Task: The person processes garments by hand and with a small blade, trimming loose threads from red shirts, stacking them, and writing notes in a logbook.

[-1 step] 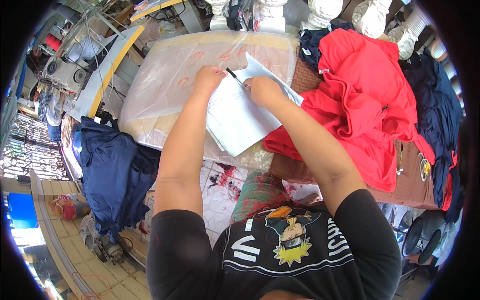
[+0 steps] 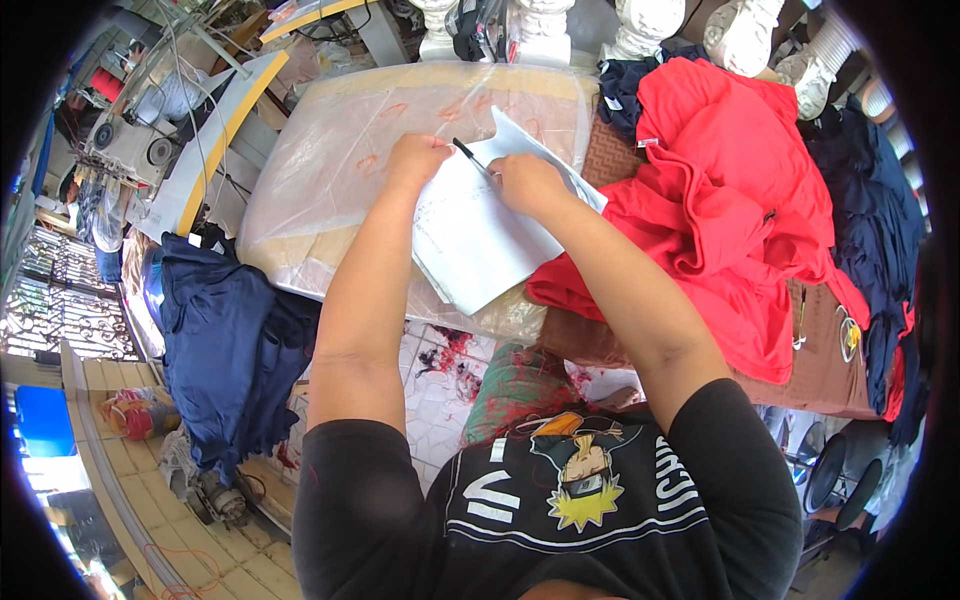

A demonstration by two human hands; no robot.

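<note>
A stack of white paper sheets [image 2: 480,245] with handwriting lies on a large plastic-wrapped bundle [image 2: 330,150]. Its far right corner curls up. At the upper left edge of the sheets, my left hand [image 2: 420,158] is closed, fingers on the paper's margin. My right hand [image 2: 530,183] grips a black pen [image 2: 465,150] over the upper part of the top sheet, and the pen slants up to the left. Where the pen passes under my fingers, its lower end is hidden.
Red garments [image 2: 720,200] are heaped on a brown cover [image 2: 830,350] at right. Dark navy cloth [image 2: 225,340] hangs at left, and more navy cloth [image 2: 870,220] lies far right. A sewing machine [image 2: 130,140] stands at upper left. White balusters [image 2: 540,30] line the back.
</note>
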